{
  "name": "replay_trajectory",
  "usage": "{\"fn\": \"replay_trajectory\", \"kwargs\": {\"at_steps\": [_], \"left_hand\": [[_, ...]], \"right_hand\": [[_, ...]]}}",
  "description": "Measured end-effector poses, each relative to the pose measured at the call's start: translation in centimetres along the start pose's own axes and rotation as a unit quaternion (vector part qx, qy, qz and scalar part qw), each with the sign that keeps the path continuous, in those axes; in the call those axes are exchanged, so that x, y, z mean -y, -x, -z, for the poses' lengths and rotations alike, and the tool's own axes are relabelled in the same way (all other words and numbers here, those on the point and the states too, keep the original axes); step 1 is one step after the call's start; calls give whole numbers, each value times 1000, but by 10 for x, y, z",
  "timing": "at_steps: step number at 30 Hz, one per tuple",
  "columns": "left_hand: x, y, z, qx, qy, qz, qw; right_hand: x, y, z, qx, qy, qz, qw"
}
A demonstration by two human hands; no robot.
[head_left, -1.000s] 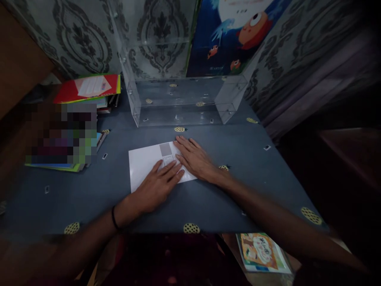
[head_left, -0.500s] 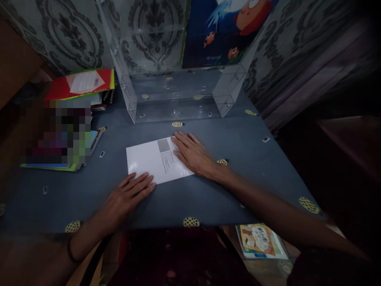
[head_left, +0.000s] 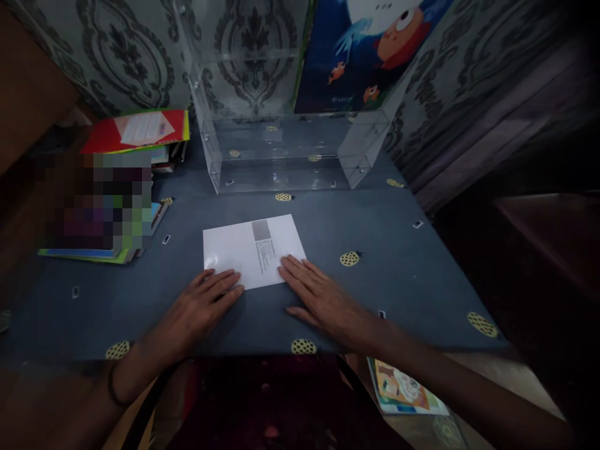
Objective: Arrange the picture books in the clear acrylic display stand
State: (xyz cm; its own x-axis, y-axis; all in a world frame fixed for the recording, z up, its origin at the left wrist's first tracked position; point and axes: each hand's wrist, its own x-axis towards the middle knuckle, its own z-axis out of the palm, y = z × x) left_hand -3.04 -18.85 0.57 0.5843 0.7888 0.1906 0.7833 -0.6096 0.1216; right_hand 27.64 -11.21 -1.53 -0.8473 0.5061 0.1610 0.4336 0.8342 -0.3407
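Note:
A white, glossy page or thin booklet [head_left: 234,250] with a grey block and small print lies flat on the table. Over its lower left edge rest the fingertips of my left hand [head_left: 201,309], which is flat and open. My right hand [head_left: 323,303] lies open at the lower right corner, its fingers on the white surface and its thumb spread out on the tablecloth. Whether the white piece is one sheet or several pages, I cannot tell.
A clear acrylic rack [head_left: 281,181] stands at the back, holding a blue picture book [head_left: 356,69] with orange fish. Stacked books [head_left: 135,134] are at the left. The table's front edge is near me; another book [head_left: 405,387] lies below it.
My right hand has slid from the white piece's upper right edge down toward me to its lower right corner. My left hand has stayed nearly in place. The view has shifted slightly.

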Motion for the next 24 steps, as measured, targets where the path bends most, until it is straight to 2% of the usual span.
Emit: {"fn": "replay_trajectory", "kwargs": {"at_steps": [3, 7, 10, 14, 17, 19, 21, 23, 24], "left_hand": [[0, -9, 6, 9, -3, 27, 1000], [-4, -22, 16, 91, -33, 41, 994], [-10, -31, 18, 129, -53, 39, 989], [-18, -44, 12, 142, -106, 44, 983], [-16, -51, 17, 137, -118, 57, 982], [-9, -52, 29, 113, -72, 74, 988], [-2, -53, 45, 50, 15, 128, 990], [3, -55, 61, -44, 133, 206, 968], [4, -57, 65, -95, 200, 242, 945]], "right_hand": [[-10, 11, 5, -3, 26, -32, 999], [-9, 14, 8, -15, 39, -47, 998], [-8, 14, 8, -25, 31, -46, 998], [-10, 17, 9, -50, 8, -45, 998], [-12, 21, 10, -105, -37, -103, 989], [-12, 24, 12, -151, -77, -153, 974], [-13, 25, 14, -191, -114, -182, 958], [-14, 24, 16, -226, -140, -186, 946], [-14, 23, 16, -245, -148, -181, 941]]}}
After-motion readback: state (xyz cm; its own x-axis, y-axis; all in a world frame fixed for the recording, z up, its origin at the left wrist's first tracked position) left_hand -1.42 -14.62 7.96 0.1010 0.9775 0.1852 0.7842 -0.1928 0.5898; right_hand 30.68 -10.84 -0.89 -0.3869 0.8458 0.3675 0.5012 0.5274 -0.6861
